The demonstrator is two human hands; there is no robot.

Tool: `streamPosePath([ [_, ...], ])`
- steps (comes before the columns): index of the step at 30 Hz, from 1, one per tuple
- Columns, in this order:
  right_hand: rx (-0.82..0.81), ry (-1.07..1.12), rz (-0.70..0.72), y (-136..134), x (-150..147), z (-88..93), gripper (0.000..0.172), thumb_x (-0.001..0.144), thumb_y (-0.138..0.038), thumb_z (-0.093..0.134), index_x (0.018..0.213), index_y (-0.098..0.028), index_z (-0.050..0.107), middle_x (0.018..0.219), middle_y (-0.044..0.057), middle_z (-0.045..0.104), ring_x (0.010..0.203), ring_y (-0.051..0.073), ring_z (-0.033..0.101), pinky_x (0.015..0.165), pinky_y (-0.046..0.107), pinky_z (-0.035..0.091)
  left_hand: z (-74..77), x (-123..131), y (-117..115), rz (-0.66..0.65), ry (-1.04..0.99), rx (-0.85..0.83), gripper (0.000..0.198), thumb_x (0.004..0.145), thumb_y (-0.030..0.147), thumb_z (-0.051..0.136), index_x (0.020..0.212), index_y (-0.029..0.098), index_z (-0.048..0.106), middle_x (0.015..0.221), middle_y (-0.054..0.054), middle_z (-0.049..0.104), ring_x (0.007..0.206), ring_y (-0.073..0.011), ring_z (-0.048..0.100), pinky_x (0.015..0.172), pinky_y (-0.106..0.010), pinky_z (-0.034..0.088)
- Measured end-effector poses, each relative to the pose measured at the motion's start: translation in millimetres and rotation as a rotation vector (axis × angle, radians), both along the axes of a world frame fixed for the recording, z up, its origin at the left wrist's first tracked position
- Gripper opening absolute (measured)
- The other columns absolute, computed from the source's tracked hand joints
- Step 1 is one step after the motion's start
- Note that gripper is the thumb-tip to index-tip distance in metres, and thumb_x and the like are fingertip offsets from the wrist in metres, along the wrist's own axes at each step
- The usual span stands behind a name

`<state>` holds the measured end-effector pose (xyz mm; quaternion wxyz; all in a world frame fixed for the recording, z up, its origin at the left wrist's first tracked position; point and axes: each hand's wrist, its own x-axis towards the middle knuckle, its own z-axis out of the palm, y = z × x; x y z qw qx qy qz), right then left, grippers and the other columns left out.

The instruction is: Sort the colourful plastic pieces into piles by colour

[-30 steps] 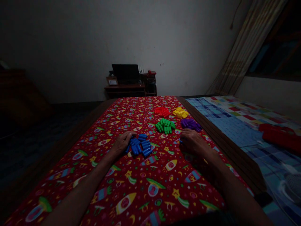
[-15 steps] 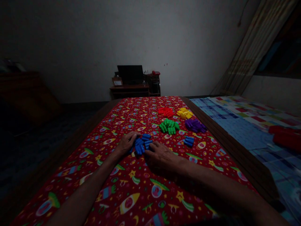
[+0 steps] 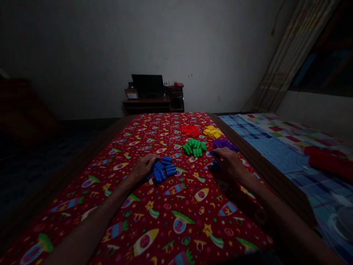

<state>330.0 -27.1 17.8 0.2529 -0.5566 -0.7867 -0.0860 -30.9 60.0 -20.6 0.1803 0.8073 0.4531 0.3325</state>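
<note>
My left hand [image 3: 141, 168] lies palm down on the red patterned cloth [image 3: 165, 221], fingers loosely apart against the left side of a pile of blue plastic pieces [image 3: 163, 169]. My right hand [image 3: 228, 161] is further right, fingers curled down, with a bit of blue showing under its fingertips. It sits just in front of the purple pile [image 3: 224, 144] and hides the small blue group there. Behind lie a green pile [image 3: 194, 147], a red pile [image 3: 190, 130] and a yellow pile [image 3: 211, 131].
The cloth covers a long wooden-edged surface [image 3: 264, 165]. A blue checked mat [image 3: 278, 143] with red objects [image 3: 328, 162] lies to the right. A low desk with a dark screen [image 3: 147, 86] stands by the far wall. A curtain [image 3: 292, 55] hangs at right.
My right hand went from the right side to the main blue pile, then back right near the purple pile. The main blue pile is smaller. My left hand stayed put.
</note>
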Motion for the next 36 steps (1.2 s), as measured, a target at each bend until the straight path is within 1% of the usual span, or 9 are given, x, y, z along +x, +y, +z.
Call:
streamPosePath([
  [2, -0.036, 0.039, -0.052, -3.9, 23.6, -5.3, 0.022, 0.090, -0.021, 0.051, 0.101, -0.014, 0.069, 0.097, 0.013, 0.071, 0.086, 0.022, 0.065, 0.077, 0.031, 0.048, 0.4, 0.6, 0.5, -0.005, -0.002, -0.005, 0.055, 0.089, 0.059, 0.032, 0.092, 0.018, 0.070, 0.101, -0.010, 0.072, 0.095, -0.0247, 0.065, 0.090, -0.037, 0.051],
  [5, -0.101, 0.091, -0.022, -7.3, 36.7, -14.3, 0.026, 0.091, -0.028, 0.050, 0.098, -0.015, 0.072, 0.092, 0.011, 0.073, 0.078, 0.020, 0.066, 0.071, 0.029, 0.048, 0.5, 1.0, 1.5, -0.007, -0.008, -0.011, 0.054, 0.088, 0.059, 0.033, 0.092, 0.019, 0.070, 0.100, -0.010, 0.071, 0.094, -0.0249, 0.065, 0.090, -0.037, 0.051],
  [9, -0.042, 0.180, -0.051, -3.6, 31.8, -17.6, 0.031, 0.092, -0.028, 0.045, 0.094, -0.016, 0.073, 0.089, 0.009, 0.074, 0.077, 0.020, 0.068, 0.071, 0.029, 0.049, -1.0, 0.6, 2.0, -0.008, -0.014, -0.004, 0.055, 0.088, 0.060, 0.033, 0.091, 0.019, 0.070, 0.101, -0.010, 0.071, 0.095, -0.0247, 0.065, 0.092, -0.038, 0.050],
  [13, -0.010, 0.217, -0.037, 0.8, 17.4, -7.3, 0.029, 0.091, -0.026, 0.046, 0.093, -0.016, 0.073, 0.091, 0.010, 0.074, 0.078, 0.021, 0.068, 0.071, 0.029, 0.049, -3.7, -0.6, 2.8, -0.010, -0.029, -0.001, 0.055, 0.088, 0.060, 0.034, 0.091, 0.018, 0.070, 0.101, -0.010, 0.071, 0.094, -0.0243, 0.065, 0.090, -0.037, 0.051],
  [19, -0.147, 0.046, 0.288, 14.9, -53.4, 7.5, 0.025, 0.093, -0.023, 0.048, 0.088, -0.015, 0.071, 0.077, 0.007, 0.070, 0.065, 0.015, 0.062, 0.060, 0.023, 0.039, -2.9, -0.5, 2.5, -0.005, -0.009, 0.012, 0.054, 0.089, 0.057, 0.033, 0.094, 0.018, 0.070, 0.101, -0.010, 0.071, 0.095, -0.0241, 0.065, 0.089, -0.036, 0.051],
  [23, -0.167, -0.117, 0.530, 31.8, -114.5, -9.1, 0.029, 0.090, -0.029, 0.058, 0.115, -0.016, 0.063, 0.093, 0.009, 0.069, 0.080, 0.017, 0.062, 0.067, 0.024, 0.040, -1.9, -0.6, 2.5, -0.005, -0.005, 0.008, 0.055, 0.088, 0.059, 0.033, 0.093, 0.019, 0.071, 0.099, -0.009, 0.072, 0.092, -0.0238, 0.065, 0.088, -0.036, 0.051],
  [26, -0.138, -0.200, 0.543, 35.4, -137.2, -24.1, 0.030, 0.090, -0.024, 0.057, 0.119, -0.019, 0.060, 0.098, 0.010, 0.066, 0.088, 0.018, 0.060, 0.073, 0.027, 0.042, -3.3, -1.4, 3.1, -0.009, -0.003, 0.011, 0.056, 0.088, 0.059, 0.032, 0.095, 0.019, 0.071, 0.101, -0.009, 0.071, 0.095, -0.0239, 0.064, 0.090, -0.037, 0.051],
  [30, -0.118, -0.159, 0.509, 27.5, -119.4, -24.1, 0.031, 0.090, -0.027, 0.058, 0.121, -0.021, 0.059, 0.103, 0.009, 0.066, 0.092, 0.019, 0.058, 0.078, 0.029, 0.042, -5.0, -1.7, 3.6, -0.006, -0.009, 0.005, 0.060, 0.088, 0.061, 0.030, 0.095, 0.018, 0.070, 0.102, -0.010, 0.071, 0.095, -0.0248, 0.065, 0.089, -0.037, 0.051],
  [36, -0.145, -0.113, 0.229, 17.9, -39.7, 8.5, 0.022, 0.086, -0.021, 0.062, 0.107, -0.018, 0.065, 0.101, 0.009, 0.069, 0.091, 0.020, 0.060, 0.077, 0.027, 0.040, -3.1, 0.5, 2.3, -0.006, -0.028, 0.001, 0.059, 0.087, 0.062, 0.032, 0.092, 0.017, 0.070, 0.099, -0.011, 0.071, 0.092, -0.0257, 0.066, 0.088, -0.038, 0.052],
])
